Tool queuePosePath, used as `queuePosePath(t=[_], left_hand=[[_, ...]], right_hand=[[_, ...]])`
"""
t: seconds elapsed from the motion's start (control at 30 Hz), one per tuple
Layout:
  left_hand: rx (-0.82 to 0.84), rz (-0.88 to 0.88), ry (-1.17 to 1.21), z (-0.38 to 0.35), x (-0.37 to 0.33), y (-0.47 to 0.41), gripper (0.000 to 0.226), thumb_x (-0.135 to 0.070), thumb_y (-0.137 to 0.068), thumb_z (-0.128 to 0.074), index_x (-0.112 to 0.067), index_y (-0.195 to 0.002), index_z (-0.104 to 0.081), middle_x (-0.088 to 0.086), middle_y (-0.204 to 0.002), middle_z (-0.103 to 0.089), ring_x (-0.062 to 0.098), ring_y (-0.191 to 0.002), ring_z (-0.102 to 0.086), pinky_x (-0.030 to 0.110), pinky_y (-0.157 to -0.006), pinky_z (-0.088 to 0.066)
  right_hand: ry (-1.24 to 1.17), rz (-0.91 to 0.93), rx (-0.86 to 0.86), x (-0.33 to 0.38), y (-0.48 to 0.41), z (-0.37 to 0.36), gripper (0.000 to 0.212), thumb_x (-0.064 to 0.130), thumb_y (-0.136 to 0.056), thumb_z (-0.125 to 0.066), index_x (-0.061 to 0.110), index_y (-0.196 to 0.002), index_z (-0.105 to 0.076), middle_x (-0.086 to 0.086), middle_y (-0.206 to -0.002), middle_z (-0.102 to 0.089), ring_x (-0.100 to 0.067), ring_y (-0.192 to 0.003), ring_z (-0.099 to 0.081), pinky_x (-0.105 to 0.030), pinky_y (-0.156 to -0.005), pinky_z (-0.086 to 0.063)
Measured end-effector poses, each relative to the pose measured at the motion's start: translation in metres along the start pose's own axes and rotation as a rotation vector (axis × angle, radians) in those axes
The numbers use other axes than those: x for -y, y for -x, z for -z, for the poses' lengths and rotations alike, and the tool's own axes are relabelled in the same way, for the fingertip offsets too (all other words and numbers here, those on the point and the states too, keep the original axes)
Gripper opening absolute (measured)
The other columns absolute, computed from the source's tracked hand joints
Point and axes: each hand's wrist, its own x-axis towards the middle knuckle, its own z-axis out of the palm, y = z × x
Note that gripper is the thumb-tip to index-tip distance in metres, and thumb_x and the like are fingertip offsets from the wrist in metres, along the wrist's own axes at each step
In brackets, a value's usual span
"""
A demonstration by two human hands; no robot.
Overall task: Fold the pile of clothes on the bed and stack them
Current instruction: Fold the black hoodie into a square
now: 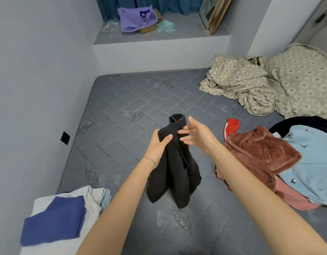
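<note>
A black garment [179, 173] hangs bunched above the grey mattress [122, 111] in the middle of the view. My left hand [159, 144] grips it near its top, thumb across the cloth. My right hand [195, 134] is beside it with straight fingers touching the upper part. At the right lies the unfolded pile: a brown fleece top [258, 150], a light blue piece with bird prints [310, 173], a pink item [295, 197] and a red one [231, 126]. At the lower left sits a folded stack with a blue piece [55, 219] on white cloth [48, 199].
A patterned beige blanket [269, 83] is heaped at the far right of the bed. The wall runs along the left side. A raised ledge [159, 36] behind the bed holds a purple bag [135, 19], a teal cloth [166, 26] and a framed mirror [216, 13].
</note>
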Motion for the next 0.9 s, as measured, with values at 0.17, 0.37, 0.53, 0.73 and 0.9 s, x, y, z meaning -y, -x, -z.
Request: queuePosePath(t=[0.17, 0.37, 0.53, 0.73, 0.9], left_hand=[[0.219, -0.128, -0.241, -0.001, -0.007, 0.014, 0.017, -0.014, -0.096, -0.054, -0.016, -0.111, -0.045, -0.008, -0.102, -0.057, -0.004, -0.092, -0.056, 0.010, -0.082, -0.045], [0.550, -0.109, -0.403, -0.003, 0.002, 0.023, 0.026, -0.013, -0.092, -0.061, -0.020, -0.113, -0.046, -0.004, -0.144, -0.042, 0.006, -0.133, -0.038, 0.020, -0.108, -0.034], [0.680, 0.032, -0.385, 0.011, 0.006, 0.030, 0.024, -0.012, -0.098, -0.049, -0.016, -0.122, -0.054, -0.001, -0.144, -0.045, 0.007, -0.133, -0.042, 0.027, -0.112, -0.033], [0.377, 0.001, -0.486, 0.054, 0.005, 0.006, 0.052, -0.021, -0.097, -0.053, -0.028, -0.142, -0.028, -0.015, -0.142, -0.030, 0.001, -0.134, -0.026, 0.028, -0.115, -0.022], [0.435, 0.139, -0.338, 0.058, 0.009, 0.002, 0.049, -0.016, -0.095, -0.051, -0.024, -0.139, -0.031, -0.009, -0.137, -0.043, 0.014, -0.137, -0.034, 0.021, -0.104, -0.037]], right_hand=[[0.237, -0.169, -0.079, 0.006, -0.005, 0.002, 0.072, 0.075, -0.080, -0.049, 0.010, -0.110, -0.053, -0.008, -0.091, -0.062, -0.018, -0.063, -0.059, -0.024, -0.058, -0.046], [0.198, -0.229, -0.058, -0.021, -0.017, 0.009, 0.054, 0.058, -0.078, -0.067, 0.011, -0.103, -0.064, -0.006, -0.098, -0.069, -0.020, -0.092, -0.065, -0.032, -0.086, -0.051], [0.247, -0.183, -0.081, -0.052, -0.015, 0.013, 0.040, 0.018, -0.086, -0.064, -0.002, -0.120, -0.057, -0.011, -0.098, -0.067, -0.020, -0.081, -0.065, -0.029, -0.066, -0.052], [0.193, -0.039, 0.308, -0.041, 0.012, 0.015, 0.023, 0.005, -0.088, -0.060, 0.007, -0.111, -0.066, -0.010, -0.103, -0.071, -0.021, -0.088, -0.069, -0.034, -0.087, -0.054], [-0.110, -0.013, 0.522, -0.028, 0.034, 0.022, 0.033, 0.005, -0.084, -0.057, 0.006, -0.117, -0.062, -0.010, -0.113, -0.068, -0.021, -0.097, -0.067, -0.032, -0.090, -0.053]])
